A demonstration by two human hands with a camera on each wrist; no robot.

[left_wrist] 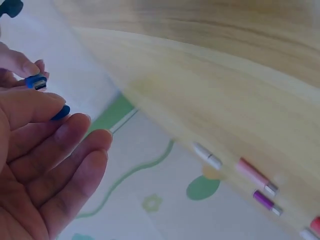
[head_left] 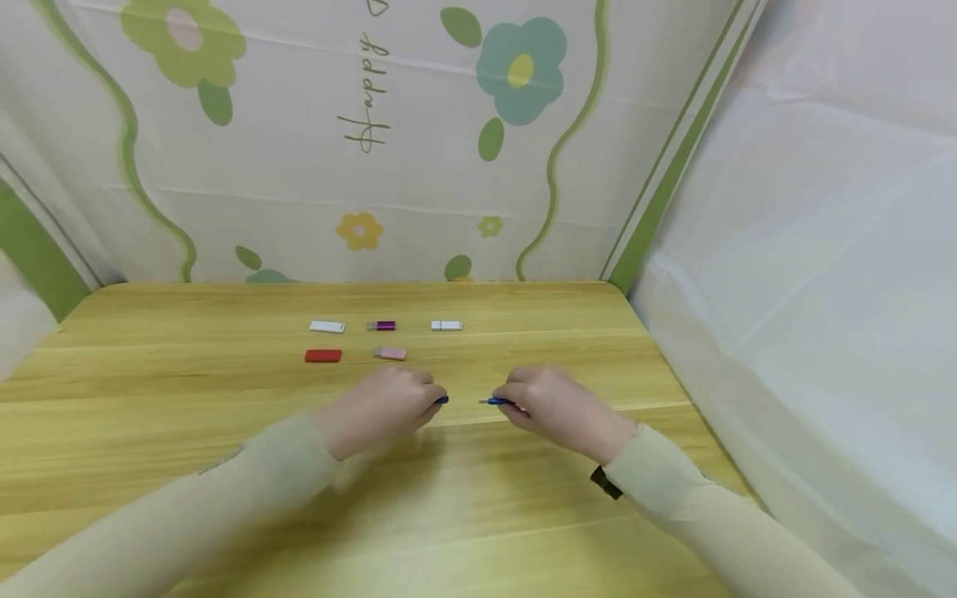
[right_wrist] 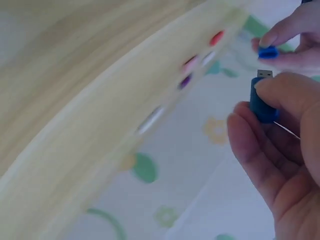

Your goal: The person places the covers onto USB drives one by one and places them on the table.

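My right hand (head_left: 557, 409) pinches a blue USB flash drive (right_wrist: 263, 102) between thumb and fingers. Its bare metal plug (right_wrist: 265, 74) points toward the left hand. Between the thumb and index finger of my left hand (head_left: 390, 405) is a small blue cap (left_wrist: 61, 113), mostly covered by the fingertips. A short gap separates cap and plug, and both hands are raised over the wooden table. Beyond the left hand lies a pink USB drive (head_left: 392, 354) with its metal plug showing, and a red USB drive (head_left: 323, 355) sits left of it.
Along the back of the wooden table (head_left: 187, 374) lie a white USB drive (head_left: 327, 327), a purple USB drive (head_left: 382, 326) and another white USB drive (head_left: 446, 325). A flowered curtain (head_left: 299, 166) hangs behind the table, and white sheeting (head_left: 822, 249) hangs along its right side.
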